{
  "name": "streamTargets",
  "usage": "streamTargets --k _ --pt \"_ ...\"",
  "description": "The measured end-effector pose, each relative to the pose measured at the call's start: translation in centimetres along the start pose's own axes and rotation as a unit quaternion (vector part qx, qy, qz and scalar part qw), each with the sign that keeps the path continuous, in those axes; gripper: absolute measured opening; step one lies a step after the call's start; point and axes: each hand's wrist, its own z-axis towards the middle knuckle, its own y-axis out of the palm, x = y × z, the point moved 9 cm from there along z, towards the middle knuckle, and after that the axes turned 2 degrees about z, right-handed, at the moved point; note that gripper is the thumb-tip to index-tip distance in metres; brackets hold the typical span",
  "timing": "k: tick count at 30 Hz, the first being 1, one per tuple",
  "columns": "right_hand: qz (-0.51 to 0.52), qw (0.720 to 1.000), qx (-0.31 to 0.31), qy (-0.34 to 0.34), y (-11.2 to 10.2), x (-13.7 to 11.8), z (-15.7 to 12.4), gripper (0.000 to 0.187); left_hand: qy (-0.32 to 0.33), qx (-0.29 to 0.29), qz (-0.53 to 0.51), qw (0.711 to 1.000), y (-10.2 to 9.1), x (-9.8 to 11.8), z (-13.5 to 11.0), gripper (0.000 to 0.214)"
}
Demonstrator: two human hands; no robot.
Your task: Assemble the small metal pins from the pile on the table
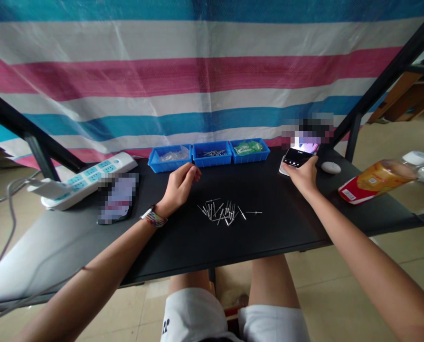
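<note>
Your right hand [304, 175] grasps a lit phone [300, 155]. Your left hand [179, 186] curls loosely; I cannot tell what it holds.

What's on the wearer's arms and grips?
Left grip: no glove; a multicoloured patterned band and a narrow whitish strip at the wrist. Right grip: no glove, no band visible. Both forearms bare, no sleeves in view.

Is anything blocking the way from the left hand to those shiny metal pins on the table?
No, nothing I can see. Just black tabletop lies between the left hand and the metal pins.
</note>
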Motion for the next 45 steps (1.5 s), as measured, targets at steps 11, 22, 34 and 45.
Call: streamTargets --k 11,22,34,45 --pt "-0.001 0.998 -0.048 -0.047 2.0 -0.9 1.4 0.081 0.025 -0.047 0.087 0.995 0.7 0.4 0.1 0.041" --pt "0.027 0.992 -0.018 -0.124 0.8 -3.3 0.0 0.080 0.097 -0.226 0.133 0.960 3.9 1.5 -0.6 0.016" --pt "0.106 0.801 -0.356 -0.470 9.0 -19.5 -17.7 0.014 0.112 -0.281 0.134 0.944 4.9 1.7 -1.1 0.008" --pt "0.318 0.779 -0.497 -0.211 14.1 -16.8 -17.1 0.009 0.033 -0.181 0.072 0.980 3.3 0.3 -0.1 0.016"
